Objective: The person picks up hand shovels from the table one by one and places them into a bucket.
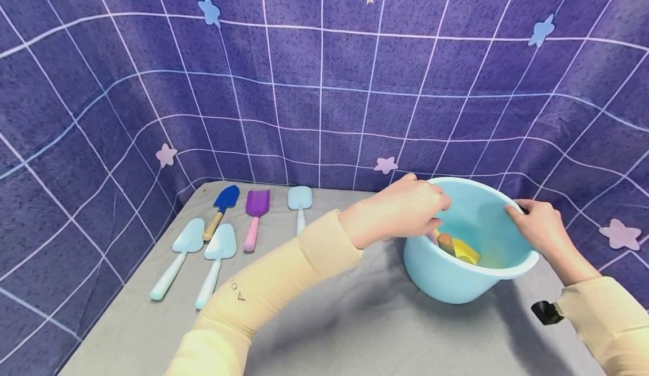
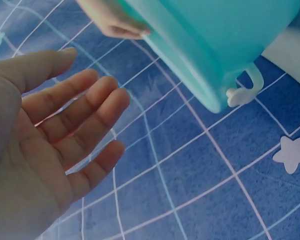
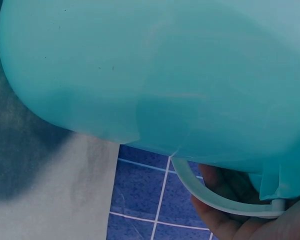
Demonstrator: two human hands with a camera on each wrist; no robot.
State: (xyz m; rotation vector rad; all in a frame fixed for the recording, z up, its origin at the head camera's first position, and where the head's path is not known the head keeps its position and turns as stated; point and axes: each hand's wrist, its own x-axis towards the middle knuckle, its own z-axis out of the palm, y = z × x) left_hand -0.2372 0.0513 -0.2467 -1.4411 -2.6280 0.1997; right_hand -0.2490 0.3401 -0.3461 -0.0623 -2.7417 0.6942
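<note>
A light blue bucket (image 1: pixel 451 280) stands on the right of the grey surface. My right hand (image 1: pixel 542 232) grips its right rim, and in the right wrist view those fingers (image 3: pixel 220 217) curl by the rim and the white bail handle (image 3: pixel 210 197). My left hand (image 1: pixel 405 207) hovers over the left rim. In the left wrist view that palm (image 2: pixel 55 130) shows bare, its fingers loosely bent, apart from the bucket (image 2: pixel 240 35). Inside the bucket lie a yellow scoop-like piece (image 1: pixel 465 251) and a wooden handle end (image 1: pixel 446 243); the rest is hidden.
On the left lie a blue trowel (image 1: pixel 226 197) with a wooden handle, a purple shovel (image 1: pixel 258 204) with a pink handle, and light blue shovels (image 1: pixel 189 235), (image 1: pixel 221 242), (image 1: pixel 300 198). A purple gridded cloth (image 1: pixel 324 105) hangs behind the grey surface (image 1: pixel 355 319).
</note>
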